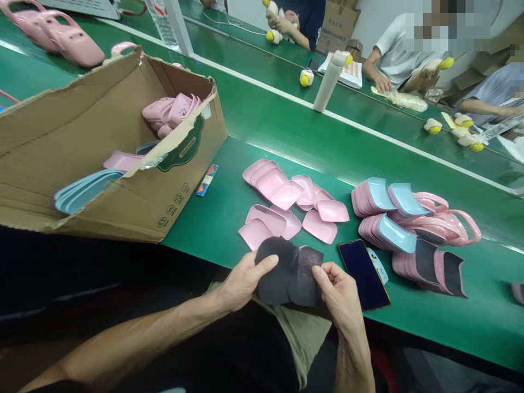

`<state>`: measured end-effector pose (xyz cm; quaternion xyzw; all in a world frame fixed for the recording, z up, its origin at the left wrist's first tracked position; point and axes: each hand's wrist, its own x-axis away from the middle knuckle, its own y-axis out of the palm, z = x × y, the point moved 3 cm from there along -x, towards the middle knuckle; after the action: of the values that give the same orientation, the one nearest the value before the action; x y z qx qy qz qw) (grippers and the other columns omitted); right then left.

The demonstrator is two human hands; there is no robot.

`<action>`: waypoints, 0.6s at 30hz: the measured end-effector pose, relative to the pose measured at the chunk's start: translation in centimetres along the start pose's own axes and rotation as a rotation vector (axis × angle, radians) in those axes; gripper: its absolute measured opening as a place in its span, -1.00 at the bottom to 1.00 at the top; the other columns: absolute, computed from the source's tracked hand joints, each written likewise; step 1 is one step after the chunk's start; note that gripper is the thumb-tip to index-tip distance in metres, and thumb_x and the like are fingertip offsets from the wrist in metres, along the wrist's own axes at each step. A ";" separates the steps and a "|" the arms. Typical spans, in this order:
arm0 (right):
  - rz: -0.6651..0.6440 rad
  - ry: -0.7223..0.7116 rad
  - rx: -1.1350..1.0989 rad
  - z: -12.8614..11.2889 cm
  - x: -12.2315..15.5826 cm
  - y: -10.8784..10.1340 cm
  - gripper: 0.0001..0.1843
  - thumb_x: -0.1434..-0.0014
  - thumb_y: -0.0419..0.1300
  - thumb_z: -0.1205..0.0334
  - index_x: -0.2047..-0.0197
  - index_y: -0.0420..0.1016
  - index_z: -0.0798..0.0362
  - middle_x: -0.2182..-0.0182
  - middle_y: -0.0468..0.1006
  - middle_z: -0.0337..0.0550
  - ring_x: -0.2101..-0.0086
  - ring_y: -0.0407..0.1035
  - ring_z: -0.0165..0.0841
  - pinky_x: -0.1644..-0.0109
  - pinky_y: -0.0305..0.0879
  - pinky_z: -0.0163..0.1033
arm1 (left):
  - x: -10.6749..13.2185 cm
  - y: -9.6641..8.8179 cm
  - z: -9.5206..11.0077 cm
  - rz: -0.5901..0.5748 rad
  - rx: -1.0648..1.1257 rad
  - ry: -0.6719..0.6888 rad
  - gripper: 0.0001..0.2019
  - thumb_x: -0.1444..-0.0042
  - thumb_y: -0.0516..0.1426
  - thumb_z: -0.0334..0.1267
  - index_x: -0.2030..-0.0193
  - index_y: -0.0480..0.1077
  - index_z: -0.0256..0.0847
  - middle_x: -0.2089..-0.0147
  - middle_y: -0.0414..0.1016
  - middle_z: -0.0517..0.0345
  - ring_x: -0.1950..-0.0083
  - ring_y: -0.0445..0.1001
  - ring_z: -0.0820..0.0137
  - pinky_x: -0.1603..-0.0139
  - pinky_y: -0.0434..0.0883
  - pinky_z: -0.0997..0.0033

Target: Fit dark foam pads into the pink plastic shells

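Note:
My left hand (244,279) is closed on a thin black sheet (274,278) with rounded edges, its thumb pressed on top. At the other side, the thumb and fingers of my right hand (338,286) pinch a shinier black sheet (308,275) that lies against the first. Whether the two sheets are joined I cannot tell. Both are held above my lap at the table's near edge. Just beyond them lie loose pink curved plastic pieces (266,218), several overlapping. A dark-screened phone (364,275) rests to the right of my right hand.
A cardboard box (192,180) with pink and blue parts stands at left. Stacked pink pieces topped with blue (395,232) or black (426,259) sit at right, beside pink handled parts (446,226). A white bottle (329,82) stands farther back. People work across the green table (262,123).

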<state>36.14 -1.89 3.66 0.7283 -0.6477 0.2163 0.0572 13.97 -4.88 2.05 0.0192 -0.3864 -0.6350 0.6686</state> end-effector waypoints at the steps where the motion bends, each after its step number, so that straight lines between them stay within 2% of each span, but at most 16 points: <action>1: 0.031 -0.008 0.031 0.3 -0.3 -0.3 -0.36 -0.14 0.39 -0.41 0.43 0.36 0.01 0.55 0.20 -0.37 0.51 0.03 -0.47 0.44 0.00 -0.33 | 0.1 -0.2 0.1 0.029 0.006 -0.003 -0.35 -0.04 0.52 0.16 -0.04 0.62 -0.39 0.11 0.74 -0.15 0.13 0.70 0.17 0.03 0.63 0.27; 4: 0.080 -0.020 0.174 1.0 -0.9 -0.8 -0.36 -0.16 0.35 -0.44 0.43 0.38 0.01 0.53 0.25 -0.32 0.47 0.07 -0.43 0.40 0.02 -0.31 | 0.3 -0.6 0.6 0.061 0.031 -0.033 -0.37 -0.01 0.54 0.13 0.00 0.63 -0.39 0.09 0.74 -0.17 0.15 0.70 0.17 0.06 0.64 0.29; 8: 0.145 -0.040 0.361 1.2 -0.9 -0.8 -0.39 -0.23 0.28 -0.41 0.43 0.40 -0.01 0.54 0.31 -0.32 0.48 0.13 -0.40 0.38 0.05 -0.29 | 0.6 -0.3 1.0 0.002 0.076 -0.084 -0.42 0.00 0.55 0.08 0.03 0.66 -0.39 0.11 0.74 -0.19 0.18 0.70 0.18 0.09 0.66 0.30; 14: 0.190 -0.069 0.442 1.3 -0.9 -0.8 -0.42 -0.27 0.24 -0.39 0.42 0.42 -0.04 0.55 0.39 -0.31 0.50 0.22 -0.37 0.36 0.13 -0.27 | 0.7 0.0 1.0 -0.067 0.102 -0.100 -0.48 -0.02 0.55 0.03 0.05 0.70 -0.37 0.18 0.74 -0.16 0.20 0.70 0.20 0.09 0.65 0.34; 18: 0.199 -0.076 0.474 1.0 -0.9 -0.7 -0.43 -0.28 0.24 -0.37 0.45 0.38 -0.05 0.59 0.37 -0.33 0.52 0.22 -0.37 0.36 0.14 -0.27 | 0.7 0.0 0.8 -0.082 0.108 -0.126 -0.49 -0.02 0.55 0.03 0.06 0.71 -0.36 0.18 0.74 -0.16 0.20 0.70 0.20 0.10 0.64 0.35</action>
<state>36.98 -1.37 2.53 0.6615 -0.6492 0.3391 -0.1611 13.47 -5.08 2.94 0.0312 -0.4604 -0.6400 0.6144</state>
